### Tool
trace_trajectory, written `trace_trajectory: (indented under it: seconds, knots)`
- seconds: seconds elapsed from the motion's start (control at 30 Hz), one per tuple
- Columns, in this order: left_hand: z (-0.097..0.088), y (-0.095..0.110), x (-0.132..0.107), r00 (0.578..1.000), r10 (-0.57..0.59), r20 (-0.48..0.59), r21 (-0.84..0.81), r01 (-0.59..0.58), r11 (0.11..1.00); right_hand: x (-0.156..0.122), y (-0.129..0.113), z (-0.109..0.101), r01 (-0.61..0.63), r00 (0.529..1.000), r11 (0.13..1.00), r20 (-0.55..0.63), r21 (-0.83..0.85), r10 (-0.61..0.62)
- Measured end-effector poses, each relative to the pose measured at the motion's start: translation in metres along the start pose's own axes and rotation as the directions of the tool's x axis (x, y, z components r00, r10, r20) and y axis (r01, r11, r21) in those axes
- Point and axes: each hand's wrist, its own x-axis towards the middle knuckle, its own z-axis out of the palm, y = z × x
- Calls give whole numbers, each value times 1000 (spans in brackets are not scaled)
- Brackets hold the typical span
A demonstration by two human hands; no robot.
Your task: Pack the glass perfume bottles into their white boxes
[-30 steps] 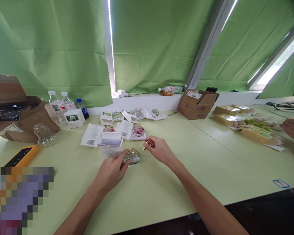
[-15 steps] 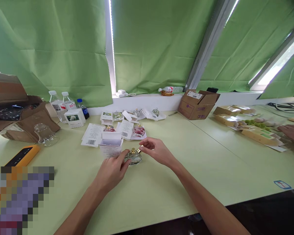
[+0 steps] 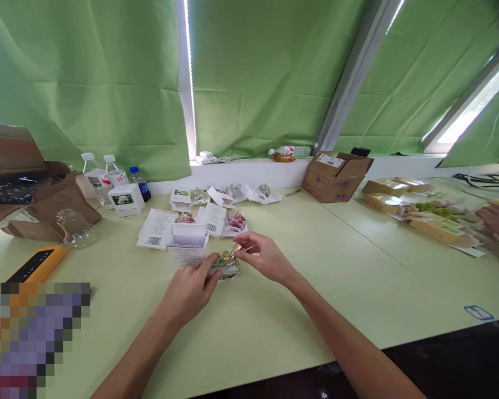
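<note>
Along the pale green table (image 3: 316,288), at lower middle of the frame, an open white carton (image 3: 187,246), and just beside it, one round glass perfume bottle (image 3: 228,271), upright. Over the bottle, the left hand (image 3: 187,293), fingers curled and holding its side. Next to it, the right hand (image 3: 264,257), thumb and fingers narrow, pinching a small gold piece (image 3: 235,250) at the bottle's neck. Likely risks: too much sideways force, so the bottle tipping against the carton; a loose pinch, so the gold piece dropping and rolling away.

Daylight glares through the window gap (image 3: 469,109), and wide-angle distortion bends the edges.
</note>
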Motion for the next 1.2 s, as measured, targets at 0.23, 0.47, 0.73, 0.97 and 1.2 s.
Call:
trace_trajectory:
  seconds: [0.23,0.47,0.73,0.97,1.2]
  knots:
    - [-1,1,0,1000,0,0,-14,0,1000,-2,-5,4,-19,1000,992,-21,127,22]
    - [-1,1,-1,1000,3,-6,6,-3,1000,-3,-8,10,87,990,973,-123,213,-61]
    - [-1,2,0,1000,0,-9,5,0,1000,-7,-13,17,233,960,962,-190,139,-205]
    - [-2,3,0,1000,-3,-9,3,3,1000,-7,-16,20,321,931,945,-202,58,-303]
    - [-3,3,0,1000,-6,0,1,6,1000,-9,-16,21,317,927,948,-221,29,-303]
